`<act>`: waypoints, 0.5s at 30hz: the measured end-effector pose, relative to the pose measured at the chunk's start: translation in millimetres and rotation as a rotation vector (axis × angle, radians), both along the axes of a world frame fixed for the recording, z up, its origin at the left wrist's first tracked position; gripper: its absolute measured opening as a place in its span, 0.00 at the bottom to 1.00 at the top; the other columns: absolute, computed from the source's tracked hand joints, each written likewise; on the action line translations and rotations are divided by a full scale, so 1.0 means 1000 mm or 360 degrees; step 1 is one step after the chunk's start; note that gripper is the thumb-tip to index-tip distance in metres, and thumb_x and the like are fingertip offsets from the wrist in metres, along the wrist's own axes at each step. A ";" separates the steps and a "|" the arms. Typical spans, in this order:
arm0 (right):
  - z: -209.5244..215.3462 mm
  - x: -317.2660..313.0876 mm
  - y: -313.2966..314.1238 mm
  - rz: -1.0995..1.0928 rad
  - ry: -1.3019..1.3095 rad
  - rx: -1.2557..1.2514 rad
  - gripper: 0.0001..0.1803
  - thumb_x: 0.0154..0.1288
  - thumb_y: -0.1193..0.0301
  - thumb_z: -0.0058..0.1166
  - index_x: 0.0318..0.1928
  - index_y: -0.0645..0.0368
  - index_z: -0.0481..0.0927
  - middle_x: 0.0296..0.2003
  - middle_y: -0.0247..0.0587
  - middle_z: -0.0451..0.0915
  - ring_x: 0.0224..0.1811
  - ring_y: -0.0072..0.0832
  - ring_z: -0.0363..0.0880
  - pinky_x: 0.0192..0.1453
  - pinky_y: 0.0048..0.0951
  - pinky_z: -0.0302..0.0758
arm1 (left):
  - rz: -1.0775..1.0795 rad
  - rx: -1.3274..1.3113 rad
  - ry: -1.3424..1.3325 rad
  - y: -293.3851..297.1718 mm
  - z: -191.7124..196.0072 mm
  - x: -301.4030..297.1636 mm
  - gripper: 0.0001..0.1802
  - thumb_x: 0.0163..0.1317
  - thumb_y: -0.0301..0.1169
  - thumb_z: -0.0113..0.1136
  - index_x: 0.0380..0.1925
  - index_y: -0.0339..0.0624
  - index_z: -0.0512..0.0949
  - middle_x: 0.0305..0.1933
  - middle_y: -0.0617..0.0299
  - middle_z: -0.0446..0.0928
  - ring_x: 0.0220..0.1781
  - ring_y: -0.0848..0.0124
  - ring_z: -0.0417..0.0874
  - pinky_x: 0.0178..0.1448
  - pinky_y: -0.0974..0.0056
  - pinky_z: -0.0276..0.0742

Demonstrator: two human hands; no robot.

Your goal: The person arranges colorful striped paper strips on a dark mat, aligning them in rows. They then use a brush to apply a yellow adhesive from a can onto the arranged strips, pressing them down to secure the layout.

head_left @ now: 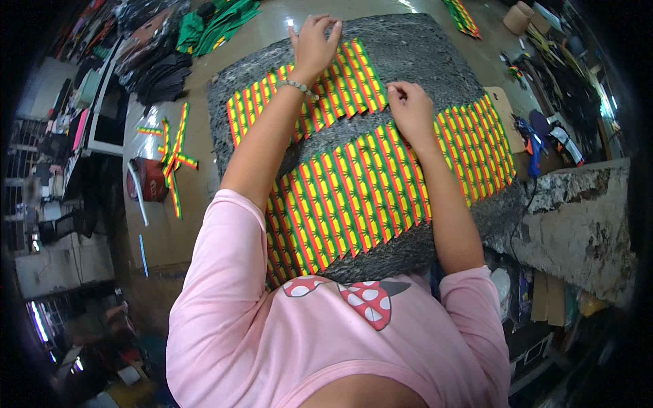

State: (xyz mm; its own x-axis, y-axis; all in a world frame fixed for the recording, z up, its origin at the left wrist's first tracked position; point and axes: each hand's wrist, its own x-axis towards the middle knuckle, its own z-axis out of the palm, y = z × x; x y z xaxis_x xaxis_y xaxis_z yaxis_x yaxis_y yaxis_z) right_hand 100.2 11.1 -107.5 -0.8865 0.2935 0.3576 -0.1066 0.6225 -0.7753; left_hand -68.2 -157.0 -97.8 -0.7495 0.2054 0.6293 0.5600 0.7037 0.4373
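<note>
Two rows of red, yellow and green striped strips with a dark leaf pattern lie side by side on a dark mottled board. In the far row (pixel 340 92), the strips overlap closely and their near ends form a zigzag edge. The longer near row (pixel 347 197) crosses under my right forearm. My left hand (pixel 316 44), with a beaded bracelet at the wrist, is over the far edge of the far row, fingers bent and apart. At that row's right end, my right hand (pixel 411 112) has curled fingers, thumb and forefinger close together; what they hold, if anything, is hidden.
The dark board (pixel 462 68) rests on a shiny brown table. Left of it are loose striped strips (pixel 178 149) and a dark red container (pixel 151 180). Green cloth (pixel 218 27) lies at the far left. A blue-handled tool (pixel 534 146) with a cord lies at the right.
</note>
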 end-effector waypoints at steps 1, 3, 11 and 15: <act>-0.001 0.000 0.001 -0.0001 0.0040 0.0032 0.11 0.64 0.68 0.52 0.37 0.63 0.83 0.30 0.49 0.79 0.35 0.42 0.78 0.42 0.39 0.74 | -0.0154 0.0174 -0.0053 -0.014 0.014 0.003 0.18 0.66 0.48 0.55 0.46 0.51 0.83 0.54 0.60 0.77 0.59 0.63 0.75 0.71 0.45 0.52; -0.002 -0.001 0.001 -0.0004 0.0030 0.0037 0.11 0.63 0.67 0.53 0.37 0.62 0.83 0.33 0.51 0.80 0.36 0.43 0.79 0.43 0.39 0.75 | -0.0386 0.0439 -0.0238 -0.056 0.048 0.008 0.17 0.67 0.45 0.55 0.48 0.49 0.82 0.53 0.58 0.78 0.59 0.64 0.76 0.69 0.56 0.62; 0.009 0.005 0.007 0.0188 -0.0053 -0.0021 0.15 0.68 0.66 0.55 0.49 0.61 0.81 0.38 0.39 0.81 0.39 0.24 0.79 0.45 0.26 0.75 | 0.0891 -0.0270 -0.0075 -0.356 0.100 0.143 0.37 0.53 0.55 0.67 0.56 0.42 0.75 0.58 0.44 0.75 0.62 0.54 0.75 0.66 0.57 0.67; 0.038 0.017 -0.012 0.0376 -0.0182 -0.0354 0.15 0.69 0.66 0.54 0.50 0.61 0.81 0.38 0.37 0.81 0.40 0.24 0.80 0.47 0.26 0.75 | 0.1115 -0.0336 -0.0544 -0.420 0.055 0.194 0.60 0.38 0.66 0.70 0.64 0.35 0.64 0.64 0.37 0.68 0.67 0.47 0.68 0.69 0.53 0.63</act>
State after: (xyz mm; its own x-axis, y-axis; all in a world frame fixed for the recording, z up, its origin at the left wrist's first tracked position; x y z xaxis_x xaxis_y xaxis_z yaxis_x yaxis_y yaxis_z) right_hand 117.5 -1.2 -69.2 -0.9699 0.1350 0.2025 -0.1325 0.4053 -0.9045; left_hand 125.8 -576.6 -42.4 -0.8921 -0.2945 0.3426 -0.1825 0.9286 0.3231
